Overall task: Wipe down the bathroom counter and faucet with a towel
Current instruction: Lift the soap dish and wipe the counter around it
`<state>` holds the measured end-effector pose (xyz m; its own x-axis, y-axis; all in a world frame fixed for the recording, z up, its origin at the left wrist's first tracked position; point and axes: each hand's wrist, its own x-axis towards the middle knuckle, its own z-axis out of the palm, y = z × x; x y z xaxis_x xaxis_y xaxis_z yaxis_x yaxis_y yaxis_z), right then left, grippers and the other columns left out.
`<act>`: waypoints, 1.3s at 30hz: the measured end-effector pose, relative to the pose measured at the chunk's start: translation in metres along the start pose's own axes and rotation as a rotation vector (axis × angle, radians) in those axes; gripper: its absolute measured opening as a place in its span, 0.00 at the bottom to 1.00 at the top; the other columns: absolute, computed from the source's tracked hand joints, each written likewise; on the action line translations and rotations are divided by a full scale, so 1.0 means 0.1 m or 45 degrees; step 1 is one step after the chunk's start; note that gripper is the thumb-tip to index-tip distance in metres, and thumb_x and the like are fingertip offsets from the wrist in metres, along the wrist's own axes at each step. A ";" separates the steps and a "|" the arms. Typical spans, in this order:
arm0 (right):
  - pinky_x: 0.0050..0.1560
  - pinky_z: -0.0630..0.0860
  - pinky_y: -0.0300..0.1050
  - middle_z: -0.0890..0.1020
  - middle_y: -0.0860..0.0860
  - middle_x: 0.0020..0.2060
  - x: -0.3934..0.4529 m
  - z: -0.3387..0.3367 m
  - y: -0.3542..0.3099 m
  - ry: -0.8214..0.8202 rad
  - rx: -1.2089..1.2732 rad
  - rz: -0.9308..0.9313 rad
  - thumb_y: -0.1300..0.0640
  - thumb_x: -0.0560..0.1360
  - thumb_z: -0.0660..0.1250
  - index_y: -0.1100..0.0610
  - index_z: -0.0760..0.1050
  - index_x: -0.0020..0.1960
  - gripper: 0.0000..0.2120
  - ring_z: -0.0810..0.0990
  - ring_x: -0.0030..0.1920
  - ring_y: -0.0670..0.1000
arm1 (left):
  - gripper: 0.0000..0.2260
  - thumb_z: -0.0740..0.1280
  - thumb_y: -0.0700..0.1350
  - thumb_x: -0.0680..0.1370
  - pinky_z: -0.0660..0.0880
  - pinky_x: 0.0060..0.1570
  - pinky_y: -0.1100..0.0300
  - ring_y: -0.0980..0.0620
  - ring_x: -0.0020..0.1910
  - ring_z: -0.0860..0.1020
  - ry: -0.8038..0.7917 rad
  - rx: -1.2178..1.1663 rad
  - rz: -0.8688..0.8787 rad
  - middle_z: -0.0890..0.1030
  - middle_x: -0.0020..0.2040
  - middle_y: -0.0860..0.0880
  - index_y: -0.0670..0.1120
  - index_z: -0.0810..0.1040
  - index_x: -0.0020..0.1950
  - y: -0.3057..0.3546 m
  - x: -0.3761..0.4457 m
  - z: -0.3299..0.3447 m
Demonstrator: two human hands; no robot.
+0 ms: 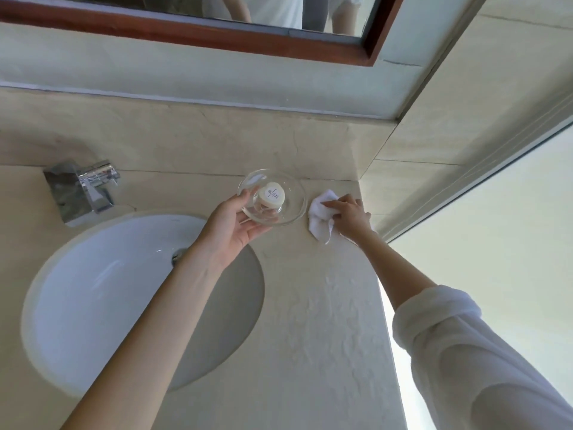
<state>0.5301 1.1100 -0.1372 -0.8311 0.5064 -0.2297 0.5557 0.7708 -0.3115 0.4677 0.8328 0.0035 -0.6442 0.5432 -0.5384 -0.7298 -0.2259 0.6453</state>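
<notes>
A small white towel (321, 217) lies bunched on the beige stone counter (325, 305) near its back right corner. My right hand (350, 214) presses down on it, fingers curled round the cloth. My left hand (231, 229) holds a clear glass dish (291, 193) by its near rim, lifted just left of the towel. In the dish sits a small wrapped round soap (272, 195). The chrome faucet (82, 189) stands at the back left, behind the white oval sink (93, 290).
A wood-framed mirror (217, 38) hangs above the backsplash. A tiled side wall (465, 119) closes the counter on the right. The counter's right edge drops off beside my right forearm.
</notes>
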 end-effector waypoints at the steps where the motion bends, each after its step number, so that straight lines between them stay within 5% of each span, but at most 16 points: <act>1: 0.50 0.65 0.51 0.71 0.47 0.58 -0.12 0.01 -0.01 -0.039 -0.006 -0.019 0.60 0.73 0.59 0.38 0.73 0.62 0.23 0.66 0.61 0.54 | 0.14 0.57 0.45 0.82 0.79 0.54 0.52 0.44 0.52 0.82 0.002 -0.009 -0.005 0.82 0.54 0.42 0.44 0.75 0.64 -0.04 -0.05 -0.01; 8: 0.54 0.67 0.53 0.71 0.48 0.59 -0.98 0.24 -0.07 -0.104 -0.094 -0.131 0.54 0.76 0.58 0.40 0.70 0.65 0.20 0.68 0.60 0.55 | 0.15 0.59 0.48 0.81 0.79 0.54 0.53 0.46 0.52 0.82 0.002 0.013 -0.045 0.83 0.54 0.44 0.46 0.75 0.65 -0.24 -0.47 -0.08; 20: 0.59 0.64 0.50 0.73 0.47 0.60 -2.24 0.61 -0.35 -0.232 -0.112 -0.341 0.65 0.71 0.57 0.42 0.76 0.59 0.25 0.66 0.64 0.55 | 0.15 0.59 0.48 0.81 0.78 0.52 0.54 0.47 0.48 0.83 -0.167 0.125 -0.138 0.82 0.54 0.43 0.46 0.75 0.65 -0.23 -1.13 -0.23; 28: 0.48 0.60 0.46 0.75 0.48 0.55 -3.18 0.81 -0.40 -0.131 -0.160 -0.176 0.66 0.69 0.59 0.45 0.79 0.52 0.21 0.70 0.56 0.55 | 0.15 0.59 0.51 0.81 0.81 0.37 0.60 0.51 0.43 0.83 -0.228 0.281 -0.220 0.82 0.52 0.46 0.47 0.75 0.64 -0.34 -1.61 -0.43; 34: 0.44 0.67 0.48 0.77 0.48 0.51 -3.95 0.84 0.01 -0.180 -0.234 -0.116 0.66 0.63 0.55 0.45 0.81 0.42 0.22 0.73 0.53 0.56 | 0.13 0.56 0.54 0.81 0.80 0.41 0.60 0.52 0.43 0.82 -0.232 0.418 -0.266 0.81 0.53 0.46 0.50 0.78 0.52 -0.51 -1.94 -0.69; 39: 0.46 0.69 0.47 0.74 0.44 0.51 -4.50 0.66 0.35 -0.278 -0.406 0.140 0.64 0.69 0.58 0.42 0.79 0.46 0.19 0.70 0.56 0.51 | 0.16 0.56 0.48 0.81 0.80 0.34 0.61 0.48 0.45 0.80 -0.302 0.360 -0.306 0.80 0.53 0.44 0.44 0.76 0.61 -0.52 -2.15 -0.76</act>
<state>0.9251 0.8834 -0.1059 -0.7244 0.5247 -0.4472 0.5784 0.8155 0.0199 0.6264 0.6665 0.0447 -0.3695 0.7315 -0.5730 -0.7398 0.1416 0.6578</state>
